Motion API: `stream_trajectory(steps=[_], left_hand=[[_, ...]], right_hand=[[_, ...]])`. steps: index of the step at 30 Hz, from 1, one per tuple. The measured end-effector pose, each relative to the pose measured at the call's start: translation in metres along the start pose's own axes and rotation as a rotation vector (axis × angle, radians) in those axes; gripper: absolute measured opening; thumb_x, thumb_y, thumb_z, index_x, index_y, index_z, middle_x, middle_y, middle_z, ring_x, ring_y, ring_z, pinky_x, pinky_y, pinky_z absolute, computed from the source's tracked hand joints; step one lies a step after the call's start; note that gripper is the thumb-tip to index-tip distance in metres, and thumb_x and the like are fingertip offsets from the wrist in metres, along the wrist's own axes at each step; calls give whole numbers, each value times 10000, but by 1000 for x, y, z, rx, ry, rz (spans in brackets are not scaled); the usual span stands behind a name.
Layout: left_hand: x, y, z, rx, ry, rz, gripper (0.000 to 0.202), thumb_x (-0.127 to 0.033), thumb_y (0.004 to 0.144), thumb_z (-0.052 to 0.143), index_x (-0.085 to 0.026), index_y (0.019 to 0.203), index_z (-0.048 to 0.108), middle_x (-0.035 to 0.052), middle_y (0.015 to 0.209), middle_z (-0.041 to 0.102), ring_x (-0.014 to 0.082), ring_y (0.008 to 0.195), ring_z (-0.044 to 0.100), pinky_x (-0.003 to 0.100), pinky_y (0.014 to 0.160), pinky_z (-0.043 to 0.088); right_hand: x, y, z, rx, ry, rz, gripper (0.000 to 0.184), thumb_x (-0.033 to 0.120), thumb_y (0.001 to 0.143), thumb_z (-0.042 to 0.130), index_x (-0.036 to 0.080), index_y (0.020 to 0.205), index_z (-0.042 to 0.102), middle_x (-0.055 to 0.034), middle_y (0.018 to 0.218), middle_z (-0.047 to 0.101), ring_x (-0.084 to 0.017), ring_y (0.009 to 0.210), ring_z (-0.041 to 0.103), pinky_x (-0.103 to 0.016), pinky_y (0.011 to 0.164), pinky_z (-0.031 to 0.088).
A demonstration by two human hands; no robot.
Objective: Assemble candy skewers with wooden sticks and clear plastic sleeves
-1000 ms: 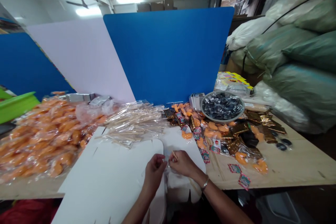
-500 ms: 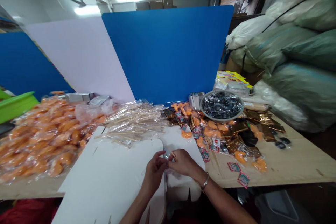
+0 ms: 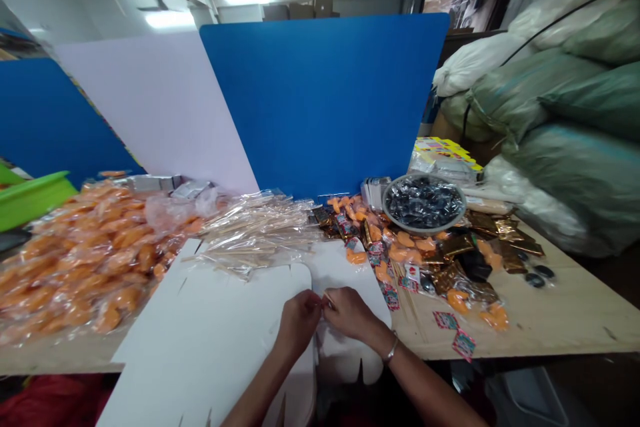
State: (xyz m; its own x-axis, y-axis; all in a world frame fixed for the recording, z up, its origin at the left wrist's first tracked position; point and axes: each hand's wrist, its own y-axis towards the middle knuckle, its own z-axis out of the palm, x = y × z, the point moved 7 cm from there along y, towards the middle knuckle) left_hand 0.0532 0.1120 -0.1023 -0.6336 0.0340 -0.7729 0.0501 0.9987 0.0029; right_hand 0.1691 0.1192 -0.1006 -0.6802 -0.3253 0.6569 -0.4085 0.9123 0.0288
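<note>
Grip: our right hand point(image 3: 350, 312) pinched a thin stick point(image 3: 327, 296), lower centre; whether our left hand point(image 3: 296, 321) held anything, we couldn't tell | white boards point(image 3: 215, 320) lay beneath, likely as worktop | wrapped sticks point(image 3: 255, 227) sat mid-frame, apparently for easy reach | blue panel point(image 3: 325, 107) stood behind, upper centre

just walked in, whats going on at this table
A person has both hands close together over white boards. The right hand holds a thin wooden stick; the left hand is right beside it, but whether it grips anything is too small to tell. Clear-wrapped sticks lie just beyond, bagged orange pieces are heaped to the left, and a bowl of dark wrapped items sits to the right.
</note>
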Motion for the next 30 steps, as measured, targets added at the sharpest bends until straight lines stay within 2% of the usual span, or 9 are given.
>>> stream_trajectory(steps=[3, 6, 10, 12, 15, 17, 23, 27, 30], left_hand=[[9, 5, 9, 62, -41, -43, 149, -169, 710, 474, -157, 750, 617, -37, 503, 519, 129, 500, 502, 211, 503, 342], [13, 7, 13, 91, -94, -73, 197, -114, 685, 434, -149, 761, 612, -47, 497, 501, 119, 483, 499, 203, 493, 341], [17, 9, 10, 51, -63, -83, 134, -129, 686, 464, -148, 703, 595, -37, 514, 509, 119, 494, 495, 207, 496, 335], [19, 10, 9, 53, -58, -87, 118, -142, 694, 471, -150, 688, 589, -38, 504, 502, 119, 485, 484, 209, 491, 323], [20, 11, 9, 61, -51, -89, 109, -161, 703, 482, -154, 682, 588, -48, 482, 474, 115, 464, 462, 210, 481, 302], [21, 12, 10, 69, -44, -92, 111, -182, 710, 493, -157, 690, 599, -55, 469, 452, 113, 453, 451, 209, 477, 291], [22, 14, 13, 95, -52, -98, 139, -225, 715, 497, -154, 693, 615, -52, 471, 442, 107, 457, 417, 209, 472, 276], [21, 16, 13, 136, -73, -89, 157, -253, 695, 506, -149, 668, 621, -34, 485, 470, 117, 475, 438, 214, 474, 292], [18, 17, 11, 156, -93, -88, 171, -247, 670, 500, -146, 699, 634, -33, 499, 488, 123, 473, 458, 220, 476, 315]], right_hand=[[3, 0, -1, 3, -5, -21, 132, 128, 770, 521, 172, 751, 645, -35, 727, 698, -150, 642, 600, -227, 528, 262], [6, -5, -23, -63, 1, -37, 185, 209, 863, 486, 176, 739, 619, -25, 681, 669, -144, 610, 583, -235, 534, 274], [-3, -23, -79, -441, 105, -61, 362, 346, 977, 305, 181, 828, 590, -28, 693, 633, -148, 645, 585, -242, 612, 352], [-12, -30, -91, -521, 104, -70, 394, 361, 981, 273, 176, 823, 583, -38, 700, 625, -159, 667, 591, -253, 642, 373], [-18, -35, -88, -433, 76, -59, 414, 381, 969, 295, 181, 712, 550, -33, 639, 582, -166, 623, 569, -266, 609, 372], [-16, -41, -87, -387, 155, -41, 407, 387, 962, 330, 184, 675, 536, -28, 648, 573, -157, 627, 568, -265, 614, 384], [-14, -45, -70, -143, 841, 51, 287, 440, 858, 560, 160, 875, 620, -45, 734, 682, -160, 683, 637, -244, 601, 465], [-34, -40, -55, -143, 958, 98, 314, 457, 794, 643, 155, 879, 659, -48, 737, 695, -169, 701, 659, -251, 610, 476], [-49, -38, -51, -205, 999, 112, 314, 458, 791, 650, 156, 875, 660, -55, 767, 696, -172, 709, 667, -260, 621, 490]])
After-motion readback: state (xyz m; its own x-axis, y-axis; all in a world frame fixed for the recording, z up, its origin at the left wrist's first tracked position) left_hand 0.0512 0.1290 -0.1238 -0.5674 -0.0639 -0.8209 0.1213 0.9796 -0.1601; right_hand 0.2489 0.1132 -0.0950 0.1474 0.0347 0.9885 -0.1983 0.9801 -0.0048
